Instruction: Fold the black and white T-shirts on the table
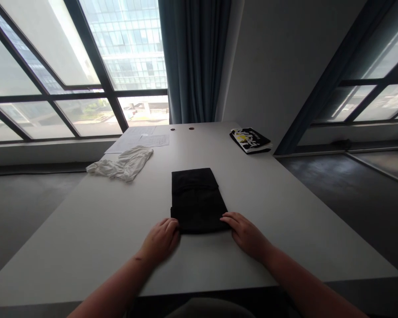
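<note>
A black folded piece of cloth [199, 198], perhaps a garment, lies flat on the white table [268, 212] in front of me. Its layers form a rough rectangle, with a fold line across the upper part. My left hand [161, 238] grips the near left corner, its fingers curled over the edge. At the near right corner, my right hand [245, 232] pinches the cloth, fingertips on top; its thumb is mostly hidden.
A crumpled white cloth [124, 164] lies at the left edge, with paper sheets [154, 140] behind it. A black, white and yellow printed book or bag [251, 140] rests at the far right. Two round holes are near the back edge, before a blue curtain [195, 62].
</note>
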Available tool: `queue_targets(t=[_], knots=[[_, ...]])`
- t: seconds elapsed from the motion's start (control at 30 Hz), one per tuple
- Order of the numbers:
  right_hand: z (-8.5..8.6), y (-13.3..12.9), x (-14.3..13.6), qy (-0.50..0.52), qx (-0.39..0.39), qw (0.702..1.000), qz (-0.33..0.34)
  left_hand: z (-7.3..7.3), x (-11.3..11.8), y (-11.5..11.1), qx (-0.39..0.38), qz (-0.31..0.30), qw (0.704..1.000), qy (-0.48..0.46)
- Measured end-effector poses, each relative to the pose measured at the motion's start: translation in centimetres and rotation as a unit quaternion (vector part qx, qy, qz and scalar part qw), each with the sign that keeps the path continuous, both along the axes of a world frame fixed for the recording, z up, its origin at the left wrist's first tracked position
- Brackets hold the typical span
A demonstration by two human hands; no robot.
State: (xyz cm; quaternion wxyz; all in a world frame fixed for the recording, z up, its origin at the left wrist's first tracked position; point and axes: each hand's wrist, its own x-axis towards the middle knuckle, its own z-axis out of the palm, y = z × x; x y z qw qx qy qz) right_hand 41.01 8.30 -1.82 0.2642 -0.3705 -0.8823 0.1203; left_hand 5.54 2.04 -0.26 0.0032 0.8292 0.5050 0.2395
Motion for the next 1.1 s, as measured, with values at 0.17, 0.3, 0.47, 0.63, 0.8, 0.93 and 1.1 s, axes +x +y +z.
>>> queue_targets(t=[0.17,0.3,0.47,0.63,0.8,0.93,1.1], knots=[[0.4,0.4,0.2,0.023,-0.029,0.999,0.000,0.2,-1.1,0.4,-0.040,0.002,0.999,0.011],[1.9,-0.3,1.0,0.051,-0.085,0.994,0.053,1.0,-2.0,0.1,-0.029,-0.025,0.999,-0.039],[5.3,-2.3,1.7,0.101,-0.208,0.973,0.018,3.7,-1.6,-1.7,-0.032,0.019,0.990,-0.133],[7.2,-0.8,-0.2,0.225,-0.220,0.945,-0.089,6.2,0.4,-0.2,-0.052,0.114,0.978,-0.165],[6.1,5.4,-4.6,0.173,-0.151,0.944,-0.236,6.0,2.2,6.1,-0.132,0.259,0.955,-0.060],[4.0,9.0,-7.3,-0.024,-0.134,0.954,-0.268,4.2,2.1,9.2,-0.218,0.307,0.925,0.053],[1.7,9.9,-7.5,-0.123,-0.059,0.958,-0.251,2.2,0.2,9.3,-0.177,0.310,0.932,0.061]])
